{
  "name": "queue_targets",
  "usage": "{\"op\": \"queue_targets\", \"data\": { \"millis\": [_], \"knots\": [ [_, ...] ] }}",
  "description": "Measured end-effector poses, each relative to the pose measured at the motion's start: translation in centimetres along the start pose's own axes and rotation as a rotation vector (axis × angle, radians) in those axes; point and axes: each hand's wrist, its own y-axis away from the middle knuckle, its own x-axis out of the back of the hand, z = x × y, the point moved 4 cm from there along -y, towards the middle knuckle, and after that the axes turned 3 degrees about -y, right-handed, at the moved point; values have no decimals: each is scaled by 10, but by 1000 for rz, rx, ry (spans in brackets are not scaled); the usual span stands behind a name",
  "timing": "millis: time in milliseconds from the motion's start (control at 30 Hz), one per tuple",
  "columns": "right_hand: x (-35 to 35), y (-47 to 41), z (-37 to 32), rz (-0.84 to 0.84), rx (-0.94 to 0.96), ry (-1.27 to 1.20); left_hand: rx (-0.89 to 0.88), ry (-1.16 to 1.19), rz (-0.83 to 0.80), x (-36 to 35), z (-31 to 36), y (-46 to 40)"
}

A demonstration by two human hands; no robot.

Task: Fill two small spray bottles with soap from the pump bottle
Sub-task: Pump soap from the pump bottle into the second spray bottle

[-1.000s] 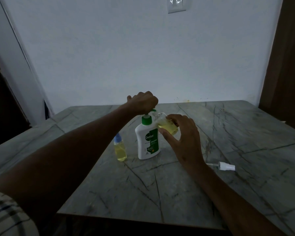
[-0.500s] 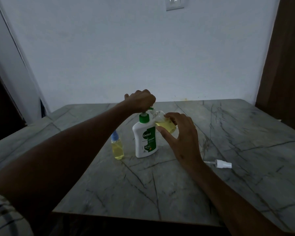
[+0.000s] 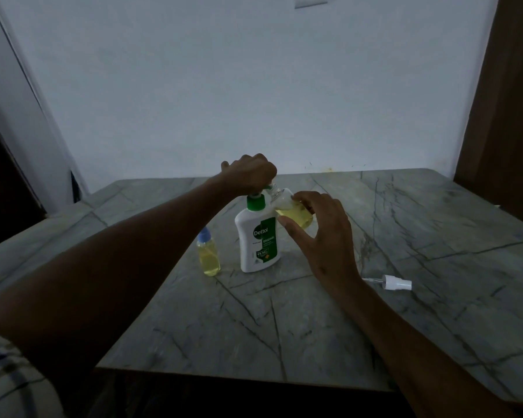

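One capped spray bottle (image 3: 208, 255) stands filled beside the pump bottle (image 3: 258, 236). The pump head is clenched by the left hand (image 3: 249, 176); the second, part-filled bottle (image 3: 290, 208), tilted at the spout, is grasped by the right hand (image 3: 320, 233). Its spray cap (image 3: 394, 282) remains to be fitted.

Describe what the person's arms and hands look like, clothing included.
Both forearms are bare. The left hand and right hand wear no gloves, and no rings or watch show. A light sleeve with dark stripes covers the left upper arm at the frame's corner.
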Motion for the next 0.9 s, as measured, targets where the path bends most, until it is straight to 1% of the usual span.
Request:
{"op": "queue_targets", "data": {
  "millis": [267,467,767,900],
  "knots": [
    [-2,1,2,6,7,0,-13,6,1,1,-1,-4],
    [-3,0,1,-3,5,8,-21,-74,5,0,4,1],
    [0,1,0,1,-4,-6,58,162,-9,5,-5,2],
    [-3,1,0,-5,-13,-1,30,39,-11,1,1,2]
  ]
}}
